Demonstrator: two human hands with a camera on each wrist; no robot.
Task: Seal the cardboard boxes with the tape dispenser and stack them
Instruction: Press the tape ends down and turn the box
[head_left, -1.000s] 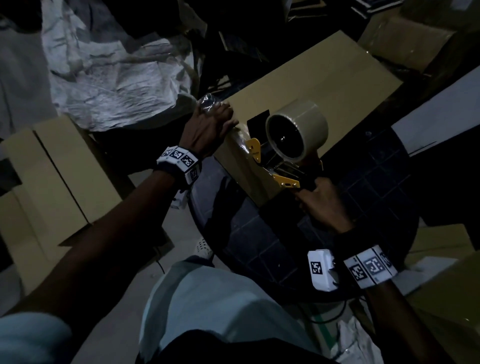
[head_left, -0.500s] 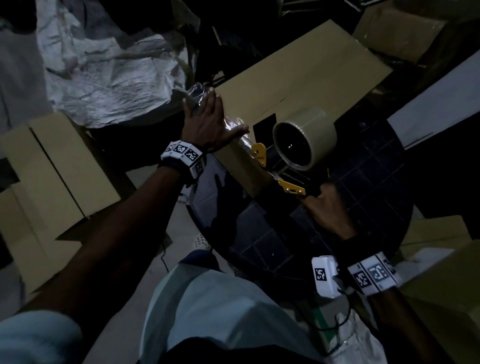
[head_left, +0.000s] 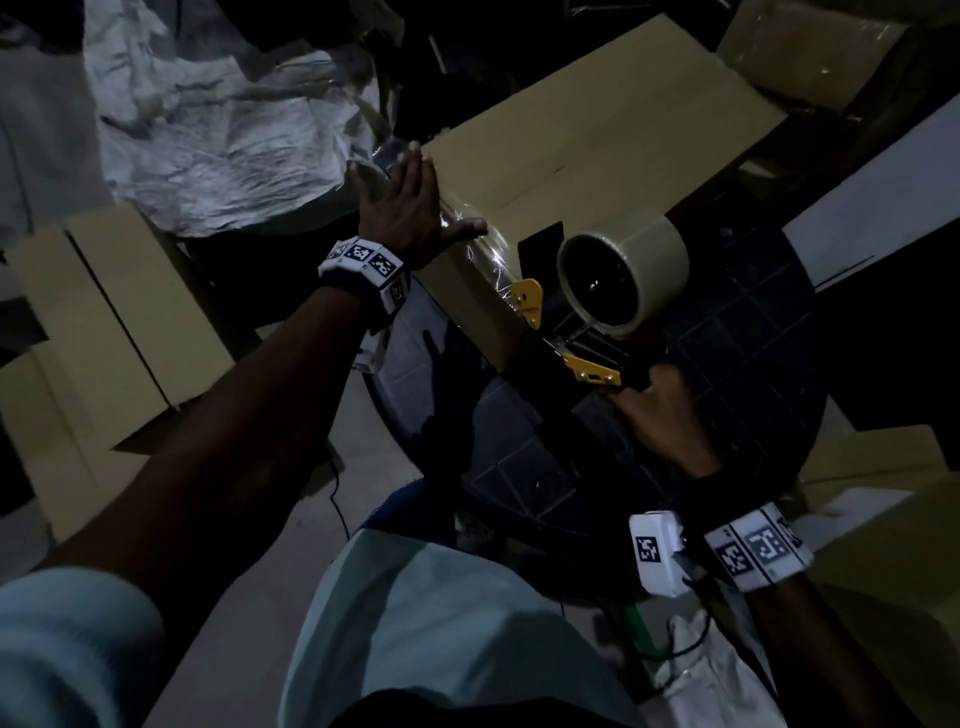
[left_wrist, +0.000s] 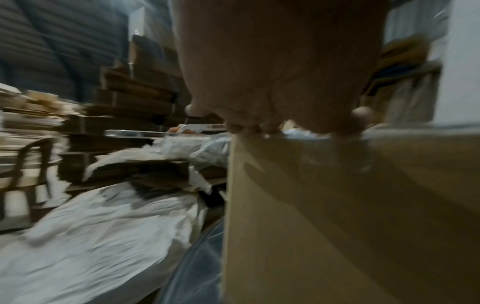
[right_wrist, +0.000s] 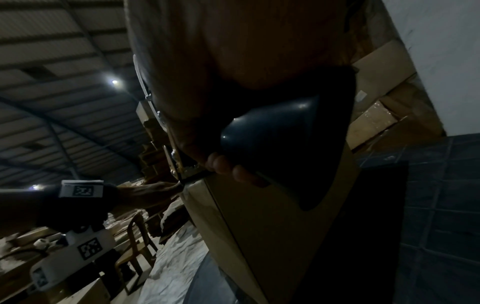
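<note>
Cardboard box (head_left: 597, 130) mid-seal at table (head_left: 753, 364) edge: left hand (head_left: 400, 208) flat on tape (head_left: 467, 228), right hand (head_left: 665, 415) gripping dispenser (head_left: 618, 280); next, likely cutting the strip.

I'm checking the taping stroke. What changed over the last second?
The left hand went from curled over the box's end to flat with straight fingers, sliding up along the clear tape on the cardboard box. The tape dispenser drew back toward the person, paying out more tape. The right hand still grips its handle; the box stays on the dark round table.
</note>
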